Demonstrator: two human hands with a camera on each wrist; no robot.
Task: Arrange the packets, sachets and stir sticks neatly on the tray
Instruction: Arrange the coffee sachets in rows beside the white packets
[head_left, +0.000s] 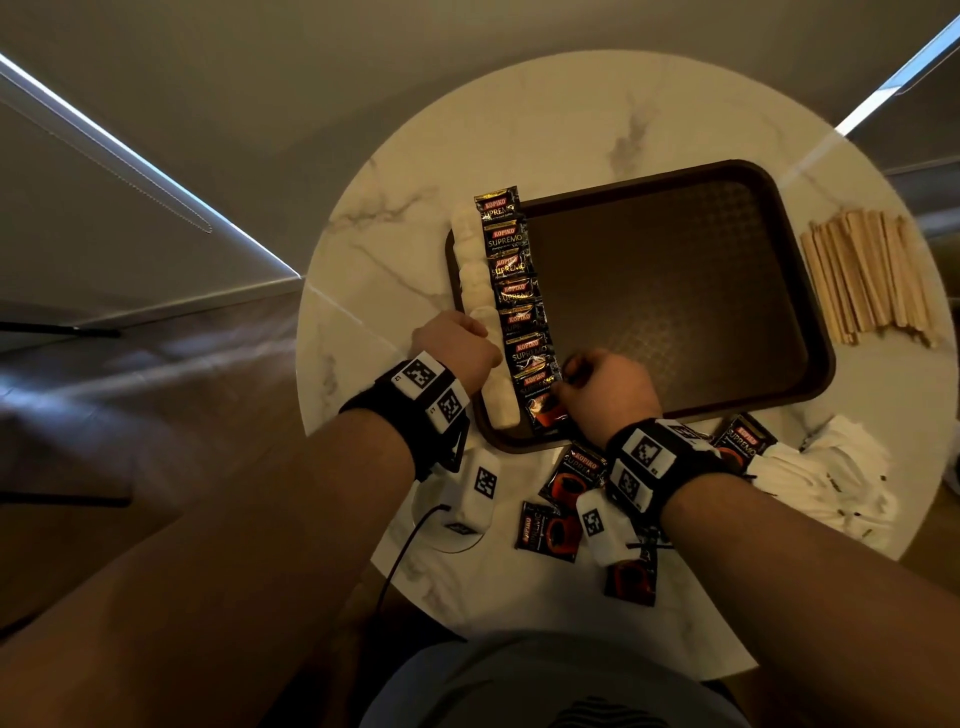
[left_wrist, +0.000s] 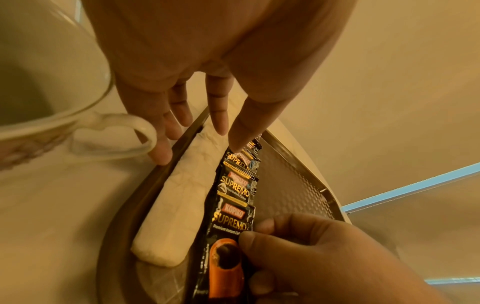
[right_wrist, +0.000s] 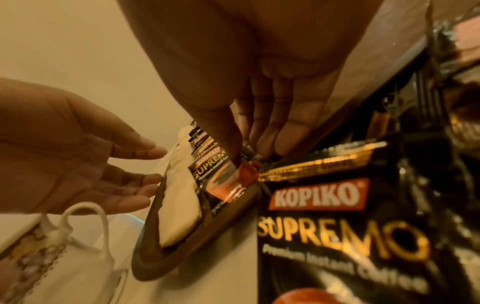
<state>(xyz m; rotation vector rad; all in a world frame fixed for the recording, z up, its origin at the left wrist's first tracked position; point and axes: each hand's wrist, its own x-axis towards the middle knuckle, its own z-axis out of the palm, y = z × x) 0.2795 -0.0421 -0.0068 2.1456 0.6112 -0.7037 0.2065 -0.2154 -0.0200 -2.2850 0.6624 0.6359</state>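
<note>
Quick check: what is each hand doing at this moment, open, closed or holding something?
Left hand: open, fingers straight, over the white sachets.
Right hand: pinching the nearest Kopiko coffee packet in the tray's row.

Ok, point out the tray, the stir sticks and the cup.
tray (head_left: 675, 291), head view, bare floor of the tray.
stir sticks (head_left: 867, 275), head view, middle of the bundle.
cup (left_wrist: 39, 72), left wrist view, inner wall.

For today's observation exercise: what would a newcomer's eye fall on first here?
The overlapping row of coffee packets down the tray's left side, beside white sachets. The right hand pinches the nearest packet; the left hand hovers open by the rim. Stir sticks wait right of the tray.
</note>
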